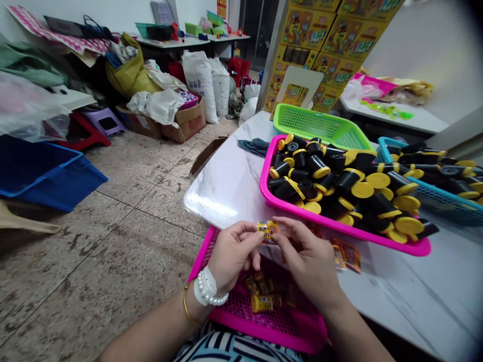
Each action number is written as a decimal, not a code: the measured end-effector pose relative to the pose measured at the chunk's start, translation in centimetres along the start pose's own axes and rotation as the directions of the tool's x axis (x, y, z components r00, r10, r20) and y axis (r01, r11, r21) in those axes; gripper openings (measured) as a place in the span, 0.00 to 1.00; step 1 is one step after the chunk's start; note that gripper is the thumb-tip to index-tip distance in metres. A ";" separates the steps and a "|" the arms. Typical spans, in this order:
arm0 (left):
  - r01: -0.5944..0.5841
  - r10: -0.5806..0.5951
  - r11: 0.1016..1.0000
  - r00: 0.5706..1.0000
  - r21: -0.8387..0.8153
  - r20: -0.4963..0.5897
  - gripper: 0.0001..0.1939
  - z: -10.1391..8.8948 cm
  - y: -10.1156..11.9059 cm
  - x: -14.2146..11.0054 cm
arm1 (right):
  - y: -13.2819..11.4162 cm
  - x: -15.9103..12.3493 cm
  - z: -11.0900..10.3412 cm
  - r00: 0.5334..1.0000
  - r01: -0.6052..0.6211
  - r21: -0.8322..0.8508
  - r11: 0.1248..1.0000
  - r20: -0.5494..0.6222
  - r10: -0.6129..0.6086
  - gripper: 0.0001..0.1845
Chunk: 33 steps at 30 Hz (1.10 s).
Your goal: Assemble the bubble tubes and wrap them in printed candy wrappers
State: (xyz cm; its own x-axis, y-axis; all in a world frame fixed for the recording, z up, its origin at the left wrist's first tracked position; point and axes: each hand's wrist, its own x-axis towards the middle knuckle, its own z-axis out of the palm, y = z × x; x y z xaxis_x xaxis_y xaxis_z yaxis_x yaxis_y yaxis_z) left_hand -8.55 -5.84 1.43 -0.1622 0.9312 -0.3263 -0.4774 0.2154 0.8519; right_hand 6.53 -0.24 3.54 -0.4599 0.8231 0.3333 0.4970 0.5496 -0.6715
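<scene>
My left hand (236,249) and my right hand (311,259) pinch a small yellow printed label (267,229) between thumbs and fingertips, one at each end. Whether a canister sits behind the label I cannot tell. Below them, a pink perforated basket (260,327) rests at my lap and holds several yellow-labelled canisters (265,302). Orange printed labels (350,256) lie on the white table (226,186), just right of my right hand. Beyond the hands stands a pink-rimmed basket (377,236) heaped with black canisters (317,165) that have yellow caps.
A green basket (317,123) and a blue basket (449,201) of more canisters stand behind and to the right. A dark cloth (254,146) lies near the table's far edge. Printed yellow cartons (332,50) are stacked behind. A blue bin (53,173) stands on the floor at left.
</scene>
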 end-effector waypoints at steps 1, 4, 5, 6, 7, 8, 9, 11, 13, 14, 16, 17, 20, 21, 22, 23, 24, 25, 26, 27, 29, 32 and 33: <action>0.028 -0.026 0.999 0.999 -0.042 0.034 0.18 -0.1 0.0 0.1 | 0.1 0.0 0.0 1.000 0.000 0.016 1.000 -0.028 0.000 0.14; 0.062 -0.058 0.997 0.995 -0.055 0.083 0.19 -0.1 0.0 0.5 | 0.1 1.3 -1.2 0.980 0.127 -0.108 0.986 -0.142 -0.141 0.16; 0.068 -0.065 0.997 0.995 -0.043 0.081 0.17 -0.1 0.1 0.7 | -0.1 2.2 -1.8 0.959 0.175 -0.222 0.959 -0.184 -0.217 0.16; 0.076 -0.073 0.997 0.994 -0.033 0.075 0.16 -0.1 0.2 0.8 | -0.2 3.1 -2.5 0.935 0.205 -0.356 0.912 -0.205 -0.290 0.17; 0.084 -0.082 0.996 0.994 -0.033 0.068 0.15 -0.1 0.5 0.9 | -0.4 4.1 -3.1 0.918 0.221 -0.484 0.847 -0.191 -0.348 0.19; 0.094 -0.091 0.995 0.994 -0.046 0.058 0.14 -0.2 0.8 1.1 | -0.5 5.1 -3.6 0.912 0.233 -0.584 0.777 -0.146 -0.383 0.19; 0.105 -0.101 0.992 0.994 -0.071 0.049 0.14 -0.2 1.1 1.2 | -0.5 5.9 -3.9 0.915 0.249 -0.649 0.719 -0.085 -0.394 0.20; 0.132 -0.129 0.980 0.991 -0.149 0.032 0.13 -0.4 1.6 1.5 | -0.3 7.3 -4.1 0.922 0.299 -0.682 0.668 0.028 -0.385 0.17; 0.152 -0.146 0.960 0.988 -0.237 0.044 0.13 -0.8 1.9 1.9 | 0.0 8.1 -3.9 0.918 0.360 -0.635 0.683 0.110 -0.382 0.12; 0.160 -0.148 0.949 0.987 -0.271 0.065 0.12 -1.0 1.9 2.1 | 0.2 8.3 -3.8 0.914 0.383 -0.602 0.700 0.136 -0.383 0.09; 0.173 -0.145 0.929 0.983 -0.326 0.111 0.12 -1.4 1.8 2.4 | 0.4 8.1 -3.5 0.905 0.409 -0.527 0.745 0.129 -0.406 0.07; 0.183 -0.146 0.919 0.981 -0.350 0.128 0.12 -1.5 1.7 2.5 | 0.3 7.6 -3.4 0.904 0.406 -0.482 0.776 0.085 -0.419 0.08; 0.210 -0.162 0.887 0.975 -0.410 0.149 0.12 -1.6 1.5 2.6 | -0.2 5.2 -3.3 0.931 0.302 -0.212 0.930 -0.144 -0.335 0.17; 0.218 -0.167 0.879 0.974 -0.424 0.156 0.12 -1.5 1.4 2.6 | -0.4 4.1 -3.1 0.946 0.245 -0.062 0.967 -0.202 -0.253 0.20; 0.225 -0.171 0.871 0.972 -0.438 0.160 0.12 -1.4 1.4 2.6 | -0.6 3.0 -2.9 0.960 0.186 0.087 0.979 -0.231 -0.161 0.22; 0.231 -0.175 0.861 0.971 -0.453 0.164 0.11 -1.3 1.4 2.5 | -0.7 2.1 -2.6 0.968 0.133 0.216 0.967 -0.238 -0.080 0.23; 0.237 -0.179 0.850 0.970 -0.470 0.165 0.10 -1.1 1.4 2.5 | -0.7 1.2 -2.3 0.972 0.091 0.313 0.945 -0.234 -0.017 0.22; 0.241 -0.183 0.839 0.969 -0.488 0.164 0.09 -1.0 1.4 2.4 | -0.6 0.6 -1.9 0.973 0.061 0.376 0.925 -0.228 0.028 0.21; 0.245 -0.185 0.830 0.969 -0.502 0.166 0.09 -0.8 1.4 2.3 | -0.4 0.2 -1.6 0.973 0.036 0.413 0.910 -0.221 0.062 0.20; 0.250 -0.185 0.824 0.967 -0.509 0.174 0.09 -0.6 1.5 2.3 | -0.2 -0.1 -1.3 0.973 0.015 0.434 0.901 -0.214 0.087 0.19; 0.259 -0.177 0.823 0.963 -0.506 0.205 0.10 -0.3 1.5 2.1 | 0.4 -0.3 -1.0 0.971 -0.015 0.446 0.895 -0.207 0.119 0.18; 0.271 -0.163 0.816 0.955 -0.510 0.246 0.11 -0.1 1.3 2.1 | 1.2 -0.4 -1.4 0.973 -0.002 0.352 0.936 -0.216 0.084 0.18; 0.273 -0.160 0.809 0.954 -0.520 0.252 0.12 0.0 1.2 2.1 | 1.4 -0.5 -1.7 0.974 0.024 0.299 0.954 -0.220 0.045 0.20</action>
State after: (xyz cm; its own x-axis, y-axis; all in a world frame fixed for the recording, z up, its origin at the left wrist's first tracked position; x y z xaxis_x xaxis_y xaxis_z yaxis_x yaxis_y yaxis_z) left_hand -9.49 -3.60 1.71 0.1393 0.9285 -0.3442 -0.8797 0.2756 0.3874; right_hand 8.67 0.39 3.53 -0.2640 0.8581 0.4405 0.2436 0.5012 -0.8303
